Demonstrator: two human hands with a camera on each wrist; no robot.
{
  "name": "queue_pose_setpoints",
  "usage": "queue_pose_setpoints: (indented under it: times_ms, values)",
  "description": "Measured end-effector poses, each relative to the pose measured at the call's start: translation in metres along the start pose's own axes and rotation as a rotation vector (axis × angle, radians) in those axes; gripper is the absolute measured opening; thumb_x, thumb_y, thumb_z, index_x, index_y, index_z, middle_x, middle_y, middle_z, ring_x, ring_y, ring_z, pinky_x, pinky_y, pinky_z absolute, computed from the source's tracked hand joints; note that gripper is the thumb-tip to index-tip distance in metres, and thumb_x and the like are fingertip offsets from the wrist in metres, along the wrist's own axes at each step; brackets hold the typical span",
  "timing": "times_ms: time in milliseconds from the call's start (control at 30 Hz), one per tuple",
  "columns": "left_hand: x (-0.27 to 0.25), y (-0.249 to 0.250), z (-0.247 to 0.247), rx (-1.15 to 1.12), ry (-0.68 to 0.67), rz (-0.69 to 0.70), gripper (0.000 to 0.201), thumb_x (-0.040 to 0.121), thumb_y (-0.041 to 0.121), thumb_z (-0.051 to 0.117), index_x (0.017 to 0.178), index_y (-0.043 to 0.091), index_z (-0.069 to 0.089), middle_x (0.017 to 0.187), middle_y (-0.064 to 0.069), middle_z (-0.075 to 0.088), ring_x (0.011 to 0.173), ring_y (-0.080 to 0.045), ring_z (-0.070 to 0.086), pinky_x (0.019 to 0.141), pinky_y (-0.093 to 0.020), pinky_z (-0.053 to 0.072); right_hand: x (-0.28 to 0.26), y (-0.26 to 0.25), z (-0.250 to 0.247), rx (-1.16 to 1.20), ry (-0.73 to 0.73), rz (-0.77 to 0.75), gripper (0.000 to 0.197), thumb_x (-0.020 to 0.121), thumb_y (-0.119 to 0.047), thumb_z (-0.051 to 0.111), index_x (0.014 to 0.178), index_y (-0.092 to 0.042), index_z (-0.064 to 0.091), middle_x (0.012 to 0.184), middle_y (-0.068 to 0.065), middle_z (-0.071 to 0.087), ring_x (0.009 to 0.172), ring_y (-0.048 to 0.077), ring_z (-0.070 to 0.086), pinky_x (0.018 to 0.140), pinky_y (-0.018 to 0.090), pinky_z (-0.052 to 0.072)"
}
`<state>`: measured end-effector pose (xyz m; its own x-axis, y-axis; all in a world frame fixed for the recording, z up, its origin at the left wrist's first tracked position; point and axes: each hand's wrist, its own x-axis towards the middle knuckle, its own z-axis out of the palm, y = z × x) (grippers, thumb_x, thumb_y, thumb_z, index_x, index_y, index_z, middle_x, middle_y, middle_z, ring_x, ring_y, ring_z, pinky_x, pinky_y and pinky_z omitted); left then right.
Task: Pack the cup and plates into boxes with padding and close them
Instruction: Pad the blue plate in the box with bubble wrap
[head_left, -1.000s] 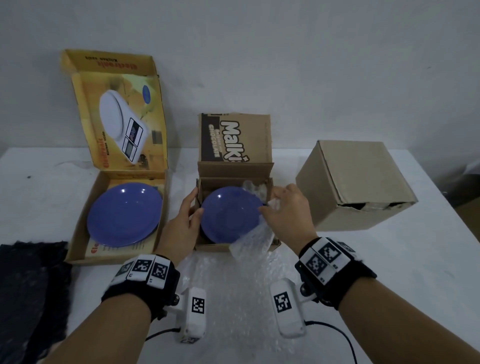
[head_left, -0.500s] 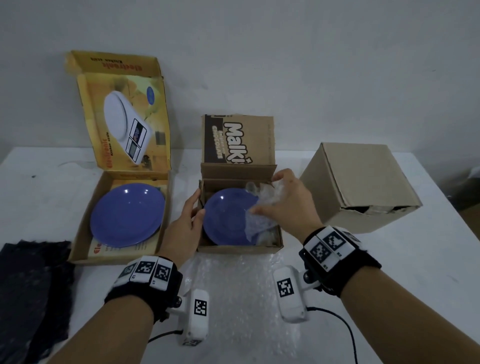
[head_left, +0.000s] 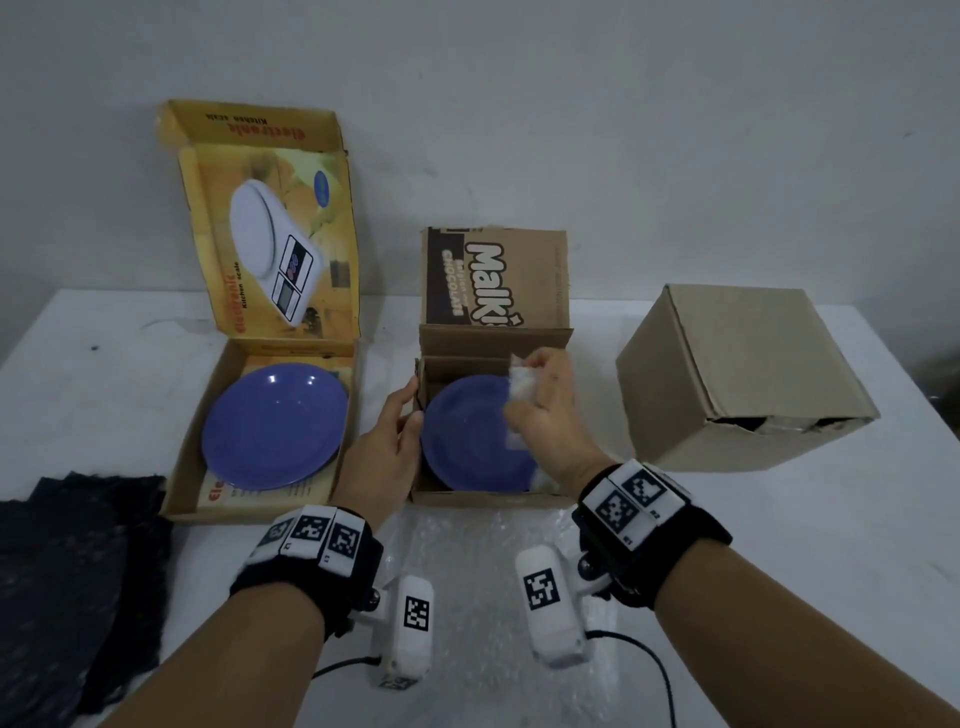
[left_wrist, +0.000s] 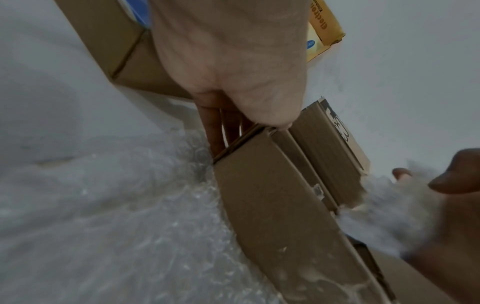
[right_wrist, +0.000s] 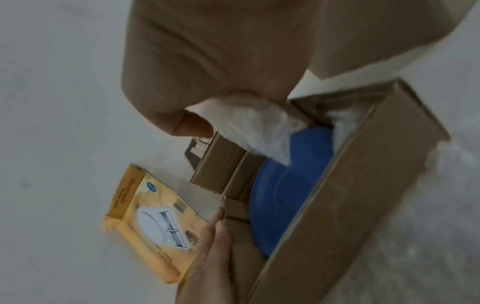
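- Two hands work the middle box (head_left: 488, 499), and nearest us a loose sheet of bubble wrap (head_left: 467, 587) lies on the worktop (head_left: 779, 545).
- Our left hand (head_left: 382, 457) steadies the box's left wall as before, thumb on the rim and fingers (left_wrist: 215, 131) flat against the outside.
- Our right hand (head_left: 545, 415), fingers clamped on a bubble-wrap wad (head_left: 519, 384), has carried it from the front edge to the far right corner, above the plate (head_left: 467, 436) lying in the box.
- So we judge the padding is going in; the lid (head_left: 498, 280) stands open.
- Left, the other plate (head_left: 275, 426) sits unpadded in the yellow box (head_left: 192, 467).
- Right, the plain box (head_left: 737, 374) is closed; we see no cup.
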<state>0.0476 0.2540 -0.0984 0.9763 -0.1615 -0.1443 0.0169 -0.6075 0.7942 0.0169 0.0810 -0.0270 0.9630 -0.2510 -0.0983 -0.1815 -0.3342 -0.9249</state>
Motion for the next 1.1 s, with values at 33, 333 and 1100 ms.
queue_pose_setpoints:
  times_ms: [33,333,1100]
  values:
    - [0.003,-0.002,0.000,0.013,0.016,0.011,0.039,0.100,0.038,0.034,0.139,0.041,0.034,0.086,-0.001,0.064,0.076,-0.024,0.061,0.060,-0.028,0.038,0.001,0.004,0.009,0.068,0.007,0.002,0.034,0.073,-0.004,0.055,0.088,-0.026,0.034,0.099,0.004,0.038,0.085,0.017,0.042,0.066,0.023,0.041]
    - [0.008,-0.007,0.003,-0.035,0.027,0.050,0.035,0.101,0.031,0.036,0.136,0.037,0.038,0.105,-0.008,0.067,0.089,-0.029,0.064,0.068,-0.030,0.042,-0.019,0.008,0.037,-0.673,-0.372,-0.137,0.021,0.089,-0.008,0.052,0.105,-0.011,0.064,0.108,0.011,0.059,0.100,0.028,0.054,0.083,0.037,0.047]
    - [0.007,-0.003,0.007,0.018,0.103,0.050,0.034,0.102,0.030,0.033,0.135,0.035,0.039,0.072,0.005,0.056,0.060,-0.009,0.052,0.048,-0.025,0.031,0.019,0.000,0.029,-0.480,-0.722,0.221,0.017,0.090,-0.017,0.058,0.075,-0.011,0.064,0.078,0.015,0.061,0.073,0.023,0.054,0.080,0.039,0.050]
